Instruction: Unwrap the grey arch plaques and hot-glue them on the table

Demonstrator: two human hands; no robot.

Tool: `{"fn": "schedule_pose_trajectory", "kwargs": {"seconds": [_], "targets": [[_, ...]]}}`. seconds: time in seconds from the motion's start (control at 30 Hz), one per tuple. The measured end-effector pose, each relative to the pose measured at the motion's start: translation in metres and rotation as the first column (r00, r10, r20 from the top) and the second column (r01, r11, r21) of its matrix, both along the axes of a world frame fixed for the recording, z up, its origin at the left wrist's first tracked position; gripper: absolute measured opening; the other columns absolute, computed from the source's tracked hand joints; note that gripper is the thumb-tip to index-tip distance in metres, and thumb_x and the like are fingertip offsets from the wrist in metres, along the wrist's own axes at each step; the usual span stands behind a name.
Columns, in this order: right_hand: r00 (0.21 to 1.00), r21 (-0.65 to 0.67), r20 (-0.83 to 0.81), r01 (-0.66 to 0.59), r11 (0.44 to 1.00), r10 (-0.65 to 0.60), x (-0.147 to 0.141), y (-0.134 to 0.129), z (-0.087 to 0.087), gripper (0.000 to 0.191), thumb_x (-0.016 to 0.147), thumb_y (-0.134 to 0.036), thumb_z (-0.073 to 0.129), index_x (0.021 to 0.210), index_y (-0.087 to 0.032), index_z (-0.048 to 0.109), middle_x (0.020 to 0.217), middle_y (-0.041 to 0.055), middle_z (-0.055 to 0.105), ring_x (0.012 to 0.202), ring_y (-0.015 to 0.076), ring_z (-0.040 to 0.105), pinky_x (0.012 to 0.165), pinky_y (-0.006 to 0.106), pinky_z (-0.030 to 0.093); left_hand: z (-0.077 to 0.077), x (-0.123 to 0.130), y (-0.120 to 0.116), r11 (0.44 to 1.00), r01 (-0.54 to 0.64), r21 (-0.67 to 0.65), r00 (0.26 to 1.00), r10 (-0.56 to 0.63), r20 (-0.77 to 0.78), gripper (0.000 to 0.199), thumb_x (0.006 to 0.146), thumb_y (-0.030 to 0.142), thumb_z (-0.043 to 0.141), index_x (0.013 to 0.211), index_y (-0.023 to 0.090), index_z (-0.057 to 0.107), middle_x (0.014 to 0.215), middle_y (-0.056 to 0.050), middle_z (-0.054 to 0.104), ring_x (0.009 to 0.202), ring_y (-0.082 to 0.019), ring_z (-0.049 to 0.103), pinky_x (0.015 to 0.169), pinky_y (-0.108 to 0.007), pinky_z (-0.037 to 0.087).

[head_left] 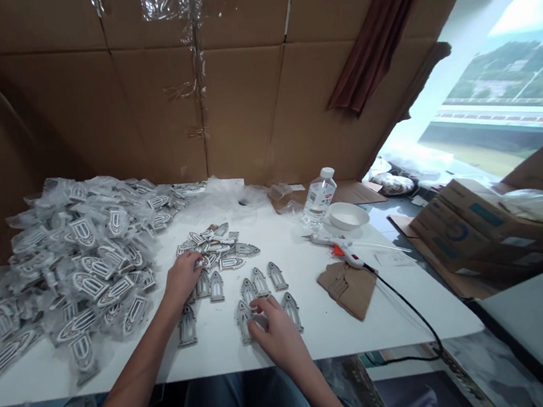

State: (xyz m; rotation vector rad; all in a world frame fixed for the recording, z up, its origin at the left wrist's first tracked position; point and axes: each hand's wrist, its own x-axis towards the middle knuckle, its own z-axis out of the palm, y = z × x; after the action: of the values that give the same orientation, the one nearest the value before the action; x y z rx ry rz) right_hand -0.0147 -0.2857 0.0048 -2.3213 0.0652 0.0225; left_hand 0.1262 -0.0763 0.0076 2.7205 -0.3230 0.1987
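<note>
Small grey arch-shaped pieces, like little gothic windows, lie on the white table (316, 345). My left hand (184, 278) is at the near left edge of a loose pile of them (217, 245), its fingers closed at a piece and partly hidden. Over the laid-out pieces near the front edge, my right hand (280, 333) has thumb and fingers pinched at the side of an arch-shaped piece (244, 322). Around it stand out single pieces, among them one upper right piece (276, 275) and one beside my knuckles (292, 310). Another piece (186, 326) lies below my left hand.
At left rises a big heap of bagged pieces (87, 256). To the right are a water bottle (319, 200), a white bowl (349, 215), a glue gun (341, 251) with a black cord, and a cardboard scrap (349, 289). A cardboard wall (248, 112) stands behind.
</note>
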Motion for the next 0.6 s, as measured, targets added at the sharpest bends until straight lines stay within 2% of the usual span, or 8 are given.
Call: {"fn": "schedule_pose_trajectory", "kwargs": {"seconds": [0.1, 0.2, 0.3, 0.4, 0.5, 0.6], "targets": [[0.999, 0.021, 0.038, 0.009, 1.000, -0.009, 0.004, 0.001, 0.000, 0.029, 0.078, -0.024, 0.051, 0.105, -0.017, 0.060, 0.104, 0.0072, 0.057, 0.079, 0.0167, 0.055, 0.074, 0.030, 0.043, 0.008, -0.008, 0.005, 1.000, -0.010, -0.028, 0.999, 0.010, 0.030, 0.022, 0.086, 0.019, 0.041, 0.098, 0.021, 0.060, 0.108, -0.004, 0.062, 0.103, -0.019, 0.057, 0.086, -0.029, 0.045], [0.997, 0.067, 0.072, -0.013, 0.998, 0.008, 0.009, 0.009, 0.001, 0.030, 0.078, -0.025, 0.051, 0.106, -0.018, 0.059, 0.098, 0.0052, 0.058, 0.072, 0.0146, 0.054, 0.073, 0.029, 0.043, 0.016, -0.029, 0.005, 0.993, 0.049, -0.107, 0.996, -0.040, 0.084, 0.019, 0.087, 0.020, 0.042, 0.094, 0.020, 0.060, 0.104, -0.003, 0.063, 0.100, -0.018, 0.058, 0.089, -0.029, 0.045], [0.994, 0.136, 0.086, -0.075, 0.988, 0.064, 0.013, 0.025, 0.003, 0.042, 0.076, -0.027, 0.056, 0.117, -0.021, 0.053, 0.102, 0.0032, 0.059, 0.063, 0.0108, 0.050, 0.070, 0.027, 0.044, 0.025, -0.060, -0.002, 0.964, 0.148, -0.220, 0.979, -0.111, 0.171, 0.018, 0.087, 0.021, 0.043, 0.095, 0.020, 0.060, 0.103, -0.003, 0.063, 0.100, -0.016, 0.058, 0.088, -0.028, 0.045], [0.983, 0.167, 0.137, -0.148, 0.975, 0.125, 0.016, 0.044, 0.004, 0.055, 0.072, -0.030, 0.062, 0.125, -0.022, 0.048, 0.112, 0.0037, 0.058, 0.061, 0.0093, 0.050, 0.069, 0.026, 0.044, 0.032, -0.089, -0.010, 0.941, 0.149, -0.305, 0.984, -0.112, 0.138, 0.019, 0.087, 0.022, 0.045, 0.099, 0.021, 0.060, 0.104, -0.003, 0.063, 0.098, -0.015, 0.059, 0.085, -0.027, 0.046], [0.968, 0.121, 0.217, -0.156, 0.980, 0.127, 0.016, 0.059, 0.004, 0.045, 0.076, -0.026, 0.057, 0.120, -0.020, 0.051, 0.111, 0.0051, 0.060, 0.067, 0.0115, 0.053, 0.072, 0.026, 0.042, 0.035, -0.108, -0.014, 0.914, 0.113, -0.391, 0.993, -0.094, 0.067, 0.019, 0.087, 0.024, 0.048, 0.100, 0.021, 0.061, 0.104, -0.002, 0.063, 0.098, -0.014, 0.059, 0.087, -0.027, 0.047], [0.966, 0.070, 0.207, -0.173, 0.982, 0.155, 0.014, 0.064, 0.002, 0.031, 0.082, -0.024, 0.050, 0.112, -0.018, 0.056, 0.092, 0.0046, 0.065, 0.068, 0.0136, 0.055, 0.067, 0.025, 0.039, 0.032, -0.116, -0.013, 0.874, 0.059, -0.482, 0.995, -0.090, -0.041, 0.023, 0.085, 0.032, 0.053, 0.104, 0.022, 0.063, 0.108, -0.002, 0.064, 0.098, -0.015, 0.060, 0.083, -0.026, 0.051]]}}
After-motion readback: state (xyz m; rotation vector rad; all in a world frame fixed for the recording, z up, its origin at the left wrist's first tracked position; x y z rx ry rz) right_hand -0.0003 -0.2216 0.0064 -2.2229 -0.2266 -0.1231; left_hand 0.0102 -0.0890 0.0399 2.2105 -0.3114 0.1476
